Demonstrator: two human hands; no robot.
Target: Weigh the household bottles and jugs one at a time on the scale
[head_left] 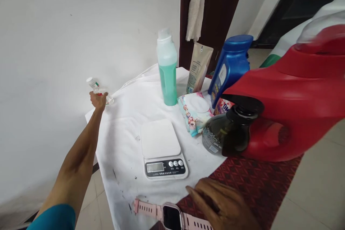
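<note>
At the far left end of the table, my left hand (98,100) is wrapped around a small clear bottle (93,83) with a white cap and a red and green label. The bottle is tilted, its cap pointing up and left. My right hand (219,201) is at the near edge, low in view, fingers loosely stretched and nothing seen in them. Beside it lies a pink smartwatch (171,217), its strap spread out; whether the hand touches the strap I cannot tell. A white digital scale (161,140) with a blank display sits between the hands.
Right of the scale stand a green-liquid bottle (168,79), a beige tube (198,66), a wipes pack (194,113), a blue bottle (233,66), a dark pump bottle (225,133) and a large red jug (296,97). A towel (196,10) hangs behind. A wall borders the left.
</note>
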